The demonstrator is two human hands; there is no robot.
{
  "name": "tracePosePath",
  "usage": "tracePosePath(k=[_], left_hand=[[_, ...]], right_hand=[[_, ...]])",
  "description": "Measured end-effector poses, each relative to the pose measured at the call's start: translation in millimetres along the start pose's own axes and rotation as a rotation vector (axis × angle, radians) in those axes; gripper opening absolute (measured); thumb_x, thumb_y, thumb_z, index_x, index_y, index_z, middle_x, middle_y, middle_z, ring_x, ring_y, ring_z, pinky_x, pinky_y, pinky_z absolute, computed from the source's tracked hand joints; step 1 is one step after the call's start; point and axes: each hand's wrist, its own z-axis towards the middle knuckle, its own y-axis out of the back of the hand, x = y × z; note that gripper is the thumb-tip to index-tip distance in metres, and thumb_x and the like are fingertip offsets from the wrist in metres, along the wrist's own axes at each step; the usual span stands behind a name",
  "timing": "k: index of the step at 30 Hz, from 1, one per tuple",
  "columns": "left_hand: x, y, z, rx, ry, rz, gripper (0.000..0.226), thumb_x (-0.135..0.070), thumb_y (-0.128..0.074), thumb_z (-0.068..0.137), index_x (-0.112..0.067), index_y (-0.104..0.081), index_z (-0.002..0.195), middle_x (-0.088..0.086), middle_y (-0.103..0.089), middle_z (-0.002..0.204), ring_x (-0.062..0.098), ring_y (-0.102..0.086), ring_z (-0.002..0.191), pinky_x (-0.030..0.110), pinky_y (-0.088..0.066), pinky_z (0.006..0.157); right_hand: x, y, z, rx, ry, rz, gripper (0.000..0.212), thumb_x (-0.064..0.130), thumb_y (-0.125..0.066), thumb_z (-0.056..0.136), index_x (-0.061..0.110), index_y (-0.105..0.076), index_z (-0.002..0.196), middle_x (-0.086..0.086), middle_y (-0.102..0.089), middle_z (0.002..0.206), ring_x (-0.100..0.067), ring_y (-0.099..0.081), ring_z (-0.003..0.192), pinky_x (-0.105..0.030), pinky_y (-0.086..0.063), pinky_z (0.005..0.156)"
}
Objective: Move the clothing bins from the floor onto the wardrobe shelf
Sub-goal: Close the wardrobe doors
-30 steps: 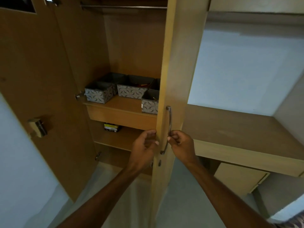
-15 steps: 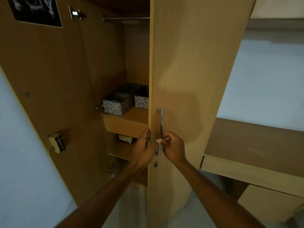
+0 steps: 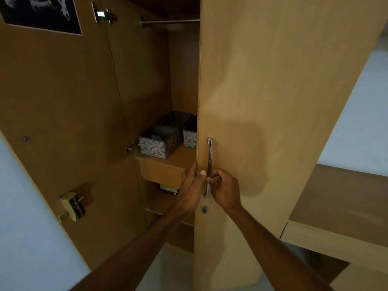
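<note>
Two grey leaf-patterned fabric bins show on the light wooden wardrobe shelf, in the narrow gap left of the tan wardrobe door. The left hand clasps that door's edge; the right hand is wrapped round the slim chrome handle. The door has swung further closed than a second ago, hiding more bins.

Both bare forearms extend forward. The left hand is cupped, thumb raised; the right hand is curled, fingers closed.
</note>
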Motion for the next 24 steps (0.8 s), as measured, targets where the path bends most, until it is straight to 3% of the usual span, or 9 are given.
tracePosePath(k=[4, 9, 12, 14, 16, 20, 24], left_hand=[[17.2, 3.5, 41.1, -0.065, 0.030, -0.076, 0.080, -0.072, -0.032, 0.082, -0.029, -0.032, 0.149, -0.004, -0.034, 0.148, 0.014, -0.037, 0.135, 0.049, -0.033, 0.114], [36.0, 9.6, 92.5, -0.072, 0.049, -0.149, 0.065, -0.064, -0.034, 0.087, -0.031, -0.042, 0.142, -0.003, -0.044, 0.146, 0.012, -0.043, 0.133, 0.049, -0.036, 0.111], [39.8, 10.9, 119.6, -0.049, 0.059, -0.207, 0.043, -0.050, -0.034, 0.100, -0.032, -0.046, 0.137, -0.003, -0.047, 0.144, 0.011, -0.045, 0.131, 0.033, -0.044, 0.099], [39.2, 10.2, 133.6, -0.025, 0.046, -0.229, 0.033, -0.037, -0.030, 0.103, -0.033, -0.050, 0.129, -0.011, -0.057, 0.131, -0.002, -0.052, 0.121, 0.021, -0.046, 0.083], [36.4, 10.1, 144.4, -0.010, 0.043, -0.230, 0.030, -0.033, -0.029, 0.104, -0.036, -0.053, 0.122, -0.021, -0.060, 0.118, -0.018, -0.056, 0.103, 0.020, -0.045, 0.080], [36.9, 6.9, 174.9, 0.006, 0.043, -0.258, 0.029, -0.025, -0.029, 0.105, -0.034, -0.056, 0.111, -0.019, -0.060, 0.109, -0.021, -0.059, 0.089, 0.020, -0.045, 0.080], [36.7, 3.3, 195.7, 0.015, 0.031, -0.252, 0.030, -0.025, -0.030, 0.105, -0.037, -0.058, 0.104, -0.018, -0.061, 0.104, -0.019, -0.060, 0.086, 0.022, -0.049, 0.080]], right_hand=[[-8.8, -16.6, 31.5, -0.020, 0.020, -0.023, 0.012, 0.024, -0.070, 0.085, 0.022, -0.062, 0.077, 0.011, -0.061, 0.063, -0.006, -0.059, 0.061, -0.021, -0.043, 0.057], [-25.4, -35.0, 71.2, -0.041, 0.010, -0.015, 0.008, 0.025, -0.068, 0.086, 0.021, -0.065, 0.080, 0.010, -0.065, 0.064, -0.006, -0.061, 0.059, -0.032, -0.053, 0.059], [-31.0, -40.9, 91.9, -0.062, 0.014, 0.009, 0.005, 0.021, -0.069, 0.085, 0.022, -0.067, 0.081, 0.013, -0.063, 0.064, -0.005, -0.061, 0.059, -0.032, -0.053, 0.060], [-35.4, -45.1, 105.0, -0.083, 0.027, 0.004, 0.006, 0.018, -0.070, 0.084, 0.021, -0.067, 0.080, 0.015, -0.061, 0.063, -0.005, -0.060, 0.058, -0.032, -0.052, 0.059], [-40.4, -48.7, 115.4, -0.100, 0.029, 0.003, 0.007, 0.015, -0.071, 0.082, 0.019, -0.066, 0.078, 0.016, -0.058, 0.062, -0.007, -0.059, 0.057, -0.031, -0.050, 0.057], [-48.6, -53.1, 138.7, -0.104, 0.024, -0.010, 0.007, 0.014, -0.071, 0.082, 0.017, -0.066, 0.078, 0.011, -0.061, 0.064, -0.011, -0.060, 0.058, -0.031, -0.050, 0.057], [-56.8, -58.0, 155.1, -0.122, 0.006, -0.028, 0.007, 0.013, -0.070, 0.081, 0.017, -0.066, 0.078, 0.007, -0.064, 0.064, -0.014, -0.061, 0.058, -0.036, -0.052, 0.058]])
